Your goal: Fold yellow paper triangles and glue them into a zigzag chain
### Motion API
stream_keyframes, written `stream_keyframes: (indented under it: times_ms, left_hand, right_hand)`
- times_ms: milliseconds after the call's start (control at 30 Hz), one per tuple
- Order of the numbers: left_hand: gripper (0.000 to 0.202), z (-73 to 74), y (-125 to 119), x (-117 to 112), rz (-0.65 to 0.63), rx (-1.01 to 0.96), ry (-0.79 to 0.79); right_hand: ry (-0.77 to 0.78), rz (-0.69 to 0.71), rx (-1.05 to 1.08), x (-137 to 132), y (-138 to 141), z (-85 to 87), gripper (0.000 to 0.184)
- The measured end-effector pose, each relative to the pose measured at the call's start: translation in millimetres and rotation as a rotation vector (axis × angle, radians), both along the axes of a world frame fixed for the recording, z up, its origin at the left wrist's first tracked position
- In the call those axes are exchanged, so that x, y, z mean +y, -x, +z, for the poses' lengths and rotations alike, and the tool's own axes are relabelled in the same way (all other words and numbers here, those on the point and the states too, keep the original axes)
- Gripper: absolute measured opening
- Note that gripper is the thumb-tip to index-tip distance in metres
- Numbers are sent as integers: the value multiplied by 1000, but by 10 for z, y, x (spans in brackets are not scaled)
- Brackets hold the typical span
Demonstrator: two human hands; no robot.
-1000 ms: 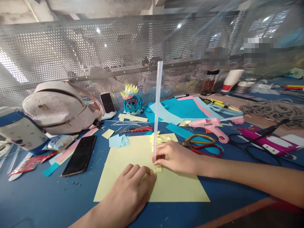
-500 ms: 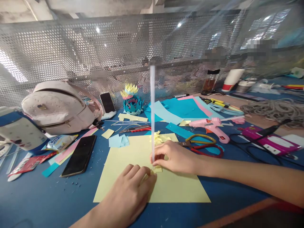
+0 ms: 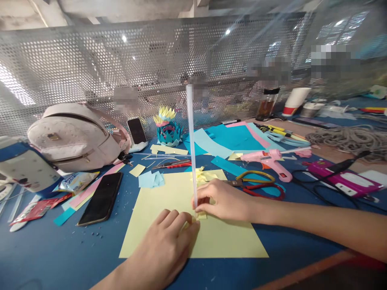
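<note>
Head view: the right hand (image 3: 223,200) has its grip clamped on the stick (image 3: 191,141), which stands almost upright over the yellow sheet (image 3: 157,201) on the tabletop (image 3: 60,257). The left hand (image 3: 172,239) curls beside the right; its grip I cannot tell.

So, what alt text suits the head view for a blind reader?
The right hand holds a clear stick nearly upright over yellow paper, beside the left hand. Around them on a blue table lie scissors, a glue gun and a phone.
</note>
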State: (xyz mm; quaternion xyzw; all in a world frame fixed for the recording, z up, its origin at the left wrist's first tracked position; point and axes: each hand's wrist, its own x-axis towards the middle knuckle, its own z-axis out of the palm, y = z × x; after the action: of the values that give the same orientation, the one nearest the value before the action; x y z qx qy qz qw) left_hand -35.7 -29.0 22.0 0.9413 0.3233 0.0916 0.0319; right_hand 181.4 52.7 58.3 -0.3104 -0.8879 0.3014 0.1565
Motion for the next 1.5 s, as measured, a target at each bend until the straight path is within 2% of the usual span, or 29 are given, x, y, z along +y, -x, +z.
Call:
stream_keyframes:
  times_ms: [267, 433, 533, 667, 767, 867, 967, 1167, 1500]
  left_hand:
    - [28, 1, -1, 20, -16, -8, 0]
    - [29, -18, -11, 20, -15, -2, -14]
    - [32, -27, -14, 22, -23, -36, -16]
    - [29, -39, 0, 46, -12, -161, 58]
    - [24, -70, 30, 101, 30, -354, 100]
    - [15, -88, 62, 170, 105, -572, 59]
    - [7, -68, 78, 211, 164, -658, -12]
    - [11, -7, 82, 196, 109, -668, -147]
    - [9, -32, 125, 227, 119, -679, -152]
  right_hand:
    - [-58, 41, -22, 14, -33, -11, 14]
    - [9, 15, 20, 69, -49, 20, 13]
    - [168, -46, 142, 137, -54, 27, 8]
    - [483, -59, 304, 221, -54, -9, 17]
    - [651, -93, 390, 231, -57, -27, 30]
    - [729, -93, 416, 195, -38, -19, 38]
    - [730, -58, 395, 143, 21, -6, 38]
    - [701, 68, 368, 95, 159, -13, 32]
    - [613, 62, 384, 131, 179, 14, 29]
